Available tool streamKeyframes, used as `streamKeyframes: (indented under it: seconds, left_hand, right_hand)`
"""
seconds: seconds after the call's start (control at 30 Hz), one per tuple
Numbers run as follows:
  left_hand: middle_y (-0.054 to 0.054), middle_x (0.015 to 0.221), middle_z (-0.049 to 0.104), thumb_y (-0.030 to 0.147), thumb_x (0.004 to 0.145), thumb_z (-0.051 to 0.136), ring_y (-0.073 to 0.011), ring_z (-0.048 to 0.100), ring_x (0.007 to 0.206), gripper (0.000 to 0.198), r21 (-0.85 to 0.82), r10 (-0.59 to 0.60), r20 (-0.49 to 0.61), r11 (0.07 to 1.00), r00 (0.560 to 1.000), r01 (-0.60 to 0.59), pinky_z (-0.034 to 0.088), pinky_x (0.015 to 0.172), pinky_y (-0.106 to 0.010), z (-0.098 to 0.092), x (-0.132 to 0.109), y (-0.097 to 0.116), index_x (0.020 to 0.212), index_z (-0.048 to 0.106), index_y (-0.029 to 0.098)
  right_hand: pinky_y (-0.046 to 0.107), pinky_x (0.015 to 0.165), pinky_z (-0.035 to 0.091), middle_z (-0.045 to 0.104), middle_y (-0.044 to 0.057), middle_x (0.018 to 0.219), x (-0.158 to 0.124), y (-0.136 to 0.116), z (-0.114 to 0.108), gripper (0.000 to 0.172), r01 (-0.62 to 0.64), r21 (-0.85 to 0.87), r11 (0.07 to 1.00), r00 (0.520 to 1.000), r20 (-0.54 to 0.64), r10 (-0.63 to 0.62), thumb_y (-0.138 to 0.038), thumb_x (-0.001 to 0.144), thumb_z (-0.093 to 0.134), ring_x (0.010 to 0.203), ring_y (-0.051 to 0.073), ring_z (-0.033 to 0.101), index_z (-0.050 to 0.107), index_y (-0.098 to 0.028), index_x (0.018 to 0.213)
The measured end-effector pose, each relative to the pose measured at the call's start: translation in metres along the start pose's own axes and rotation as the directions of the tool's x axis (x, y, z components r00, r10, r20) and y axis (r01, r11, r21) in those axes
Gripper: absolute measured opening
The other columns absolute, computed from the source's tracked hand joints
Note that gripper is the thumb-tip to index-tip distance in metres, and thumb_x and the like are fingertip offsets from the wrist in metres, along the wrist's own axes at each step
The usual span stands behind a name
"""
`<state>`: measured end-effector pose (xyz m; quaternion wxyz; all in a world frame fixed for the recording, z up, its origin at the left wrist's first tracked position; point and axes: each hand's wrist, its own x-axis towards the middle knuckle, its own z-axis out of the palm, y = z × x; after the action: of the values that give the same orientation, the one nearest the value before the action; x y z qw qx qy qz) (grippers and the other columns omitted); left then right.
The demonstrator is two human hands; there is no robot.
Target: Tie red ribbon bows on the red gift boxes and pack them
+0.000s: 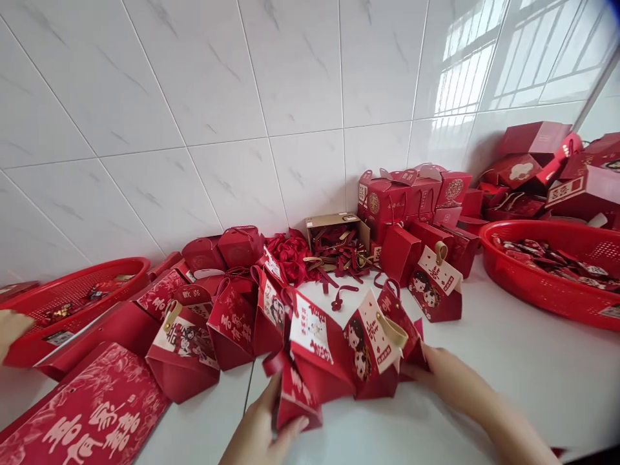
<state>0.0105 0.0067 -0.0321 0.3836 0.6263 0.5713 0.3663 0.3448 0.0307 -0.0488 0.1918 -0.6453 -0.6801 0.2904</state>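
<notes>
Several small red gift boxes stand bunched together in front of me, between my two hands. My left hand (266, 420) grips a red candy box (301, 407) at the near left of the bunch, thumb on its front face. A taller box with a white printed panel (312, 329) and a box with a cartoon couple and a gold strap (375, 352) stand beside it, touching. On the right, my right hand (438, 371) is closed on the side of a dark red box (405, 323); its fingertips are partly hidden behind that box. Another cartoon-couple box (436, 284) stands farther back.
Red baskets of wrapped sweets stand left (121, 266) and right (504, 278). A person's hand (13, 329) is at the left basket. A cardboard box of straps (334, 223), stacked red boxes (411, 194) and a flat red carton (92, 413) lie around, before a tiled wall (300, 77).
</notes>
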Motion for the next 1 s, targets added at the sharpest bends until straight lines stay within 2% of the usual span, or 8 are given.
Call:
streamKeyframes:
  seconds: [0.17, 0.27, 0.37, 0.5, 0.7, 0.8, 0.87, 1.0]
  left_hand:
    - [-0.011, 0.107, 0.071, 0.028, 0.077, 0.069, -0.0290, 0.067, 0.097, 0.044, 0.101, 0.178, 0.062, 0.978, 0.982, -0.184, 0.049, 0.085, -0.031, 0.020, 0.072, 0.021, 0.120, 0.063, 0.021]
    - [-0.013, 0.114, 0.069, 0.018, 0.075, 0.069, -0.0295, 0.066, 0.102, 0.060, 0.196, 0.228, 0.046, 0.953, 0.973, -0.232, 0.048, 0.090, -0.037, 0.042, 0.123, 0.023, 0.132, 0.051, 0.017]
    - [-0.019, 0.122, 0.063, 0.014, 0.077, 0.065, -0.0336, 0.061, 0.111, 0.057, 0.258, 0.227, -0.047, 0.943, 0.973, -0.208, 0.045, 0.097, -0.045, 0.063, 0.163, 0.016, 0.130, 0.048, 0.011]
    - [-0.023, 0.135, 0.052, 0.017, 0.084, 0.056, -0.0337, 0.053, 0.123, 0.057, 0.305, 0.268, -0.103, 0.925, 0.958, -0.227, 0.042, 0.102, -0.048, 0.084, 0.183, 0.009, 0.137, 0.037, 0.009]
    - [-0.023, 0.156, 0.015, 0.019, 0.083, 0.056, -0.0348, 0.013, 0.145, 0.077, 0.411, 0.391, -0.036, 0.845, 0.920, -0.343, 0.026, 0.114, -0.053, 0.074, 0.104, 0.026, 0.148, 0.015, 0.009]
    - [-0.016, 0.155, 0.023, 0.018, 0.086, 0.054, -0.0311, 0.018, 0.145, 0.074, 0.570, 0.645, 0.063, 0.604, 0.762, -0.558, 0.028, 0.114, -0.050, 0.031, 0.043, 0.037, 0.149, 0.016, 0.019]
    - [-0.015, 0.149, 0.032, 0.017, 0.082, 0.060, -0.0317, 0.028, 0.140, 0.069, 0.701, 0.747, -0.112, 0.527, 0.655, -0.481, 0.030, 0.113, -0.050, -0.007, 0.016, 0.036, 0.144, 0.029, 0.022]
    - [-0.017, 0.133, 0.046, 0.031, 0.077, 0.070, -0.0337, 0.041, 0.129, 0.062, 0.732, 0.674, -0.549, 0.673, 0.495, -0.104, 0.029, 0.110, -0.054, -0.076, 0.001, 0.014, 0.132, 0.045, 0.020]
  right_hand:
    - [0.032, 0.083, 0.049, 0.073, 0.004, 0.106, 0.066, 0.003, -0.037, 0.043, -0.029, -0.048, 0.998, 0.995, -0.092, 0.025, -0.032, 0.078, 0.064, 0.097, 0.026, 0.067, 0.062, -0.027, 0.121]
    - [0.036, 0.090, 0.045, 0.067, 0.017, 0.116, 0.096, 0.004, -0.037, 0.056, -0.180, -0.084, 0.980, 0.957, -0.243, 0.155, -0.028, 0.088, 0.052, 0.108, 0.029, 0.062, 0.041, -0.009, 0.140]
    - [0.036, 0.086, 0.045, 0.065, 0.025, 0.113, 0.104, 0.006, -0.020, 0.068, -0.308, -0.099, 0.946, 0.908, -0.329, 0.261, -0.028, 0.093, 0.042, 0.108, 0.031, 0.061, 0.016, 0.006, 0.146]
    - [0.036, 0.077, 0.046, 0.067, 0.023, 0.106, 0.085, 0.000, -0.004, 0.075, -0.372, -0.136, 0.918, 0.891, -0.330, 0.313, -0.033, 0.090, 0.048, 0.100, 0.033, 0.064, 0.014, 0.005, 0.146]
    - [0.032, 0.062, 0.042, 0.070, 0.009, 0.083, 0.054, -0.051, -0.010, 0.033, -0.199, -0.237, 0.951, 0.966, -0.208, 0.151, -0.044, 0.089, 0.046, 0.079, 0.027, 0.067, 0.057, -0.018, 0.107]
    - [0.029, 0.060, 0.040, 0.070, 0.006, 0.078, 0.057, -0.094, -0.006, 0.031, 0.015, -0.272, 0.962, 0.988, -0.143, -0.056, -0.048, 0.089, 0.047, 0.075, 0.025, 0.066, 0.060, -0.021, 0.097]
    - [0.029, 0.060, 0.040, 0.071, 0.008, 0.083, 0.065, -0.124, 0.008, 0.038, 0.115, -0.276, 0.954, 0.984, -0.100, -0.147, -0.052, 0.088, 0.049, 0.079, 0.027, 0.067, 0.060, -0.020, 0.104]
    - [0.031, 0.060, 0.044, 0.071, 0.016, 0.089, 0.081, -0.180, 0.057, 0.071, 0.271, -0.256, 0.928, 0.962, 0.047, -0.268, -0.062, 0.081, 0.055, 0.085, 0.032, 0.068, 0.050, -0.008, 0.127]
